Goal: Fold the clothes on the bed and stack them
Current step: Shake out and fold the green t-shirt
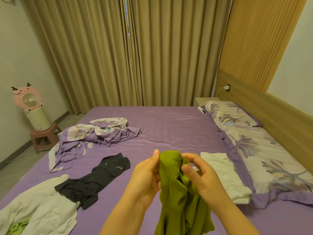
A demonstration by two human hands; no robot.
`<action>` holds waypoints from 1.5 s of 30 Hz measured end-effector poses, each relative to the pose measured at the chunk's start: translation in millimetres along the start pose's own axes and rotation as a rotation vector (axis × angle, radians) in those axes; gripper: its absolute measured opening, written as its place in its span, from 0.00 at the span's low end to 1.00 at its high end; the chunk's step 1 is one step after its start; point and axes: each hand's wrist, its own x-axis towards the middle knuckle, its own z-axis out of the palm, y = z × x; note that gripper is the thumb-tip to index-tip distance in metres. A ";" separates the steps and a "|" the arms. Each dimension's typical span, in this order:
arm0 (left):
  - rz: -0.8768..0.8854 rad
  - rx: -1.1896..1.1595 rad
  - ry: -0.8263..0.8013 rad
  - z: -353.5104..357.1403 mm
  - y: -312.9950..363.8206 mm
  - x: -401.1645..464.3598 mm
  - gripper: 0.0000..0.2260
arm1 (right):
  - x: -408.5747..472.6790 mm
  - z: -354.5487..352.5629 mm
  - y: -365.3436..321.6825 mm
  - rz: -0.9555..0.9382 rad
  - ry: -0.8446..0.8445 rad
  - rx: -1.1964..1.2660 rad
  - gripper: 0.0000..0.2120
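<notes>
An olive-green garment (179,197) hangs bunched between both hands above the purple bed (169,129). My left hand (147,175) grips its upper edge from the left, thumb up along the cloth. My right hand (201,173) pinches the top from the right with curled fingers. A dark navy shirt (94,178) lies crumpled to the left, partly on a white garment (39,211) at the bed's near left corner. A folded white cloth (225,173) lies flat to the right, beside the pillows.
A rumpled purple floral sheet (91,134) lies at the far left of the bed. Two floral pillows (254,146) line the wooden headboard on the right. A light-green cloth (15,228) peeks out at the bottom left. A pink fan (28,99) stands on a stool by the wall.
</notes>
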 end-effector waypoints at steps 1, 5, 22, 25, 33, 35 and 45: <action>0.002 0.011 0.011 -0.7 -1.6 1.6 0.21 | -2.4 1.6 -2.7 -0.001 -0.030 -0.005 0.13; 0.057 0.080 0.072 -12.5 -4.6 7.2 0.17 | -2.0 1.3 -11.0 0.107 -0.024 0.240 0.14; 0.202 0.531 -0.397 -50.6 -0.7 3.7 0.01 | 29.0 -22.2 -33.7 0.188 -0.166 -0.041 0.08; 0.264 0.417 -0.323 -54.6 10.2 7.4 0.13 | 37.6 -40.7 -28.6 0.198 -0.311 -0.375 0.12; -0.030 0.950 -0.241 -65.6 44.8 42.3 0.29 | 60.8 -61.8 -26.9 0.167 -0.356 -1.654 0.15; 0.013 1.185 -0.211 -69.7 48.6 38.0 0.34 | 68.6 -68.5 -36.9 0.125 -0.298 -1.659 0.11; -0.173 1.964 -0.030 -95.4 13.1 63.8 0.26 | 83.7 -81.0 -85.1 -0.178 -0.189 -0.595 0.03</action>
